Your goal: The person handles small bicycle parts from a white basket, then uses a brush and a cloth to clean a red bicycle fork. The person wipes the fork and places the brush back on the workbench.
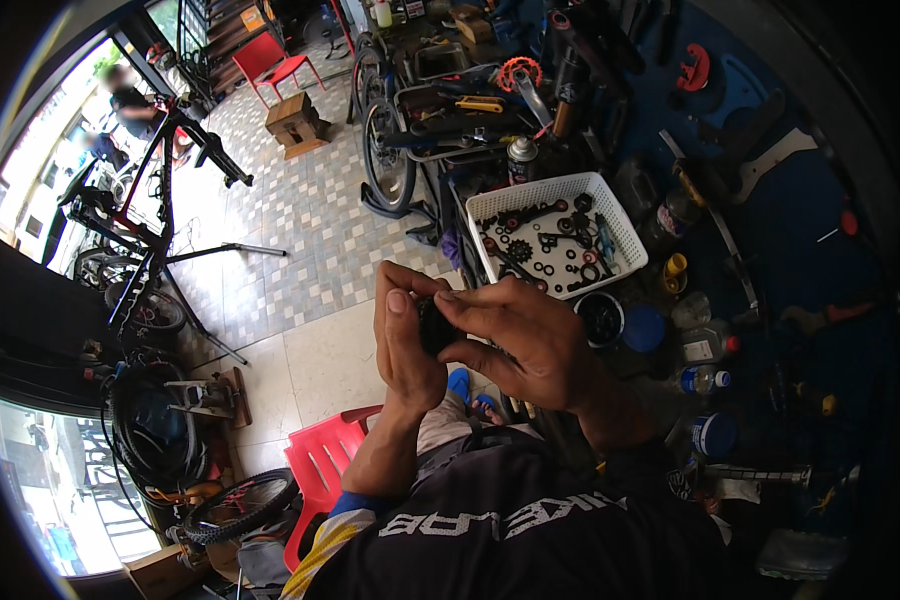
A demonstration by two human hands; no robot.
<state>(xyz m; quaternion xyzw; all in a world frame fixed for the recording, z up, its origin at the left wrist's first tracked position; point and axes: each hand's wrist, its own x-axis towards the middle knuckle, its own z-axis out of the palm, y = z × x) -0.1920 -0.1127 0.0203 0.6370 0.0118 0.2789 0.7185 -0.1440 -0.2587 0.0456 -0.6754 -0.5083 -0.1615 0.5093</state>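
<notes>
Black part (432, 327) sits at the centre of the frame, mostly hidden between the left hand (407, 345), whose fingers curl closed against it, and the right hand (535, 340), whose thumb and fingertips pinch it from the right. It looks small, stiff and fairly light, perhaps slippery if greasy, so its outer edge seems the best hold. A white basket (622, 224) of small parts (519, 250) lies right of centre, higher up.

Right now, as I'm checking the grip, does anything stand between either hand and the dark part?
Nothing visible does: the left hand and right hand both touch the dark part; the white basket lies beyond them.
</notes>
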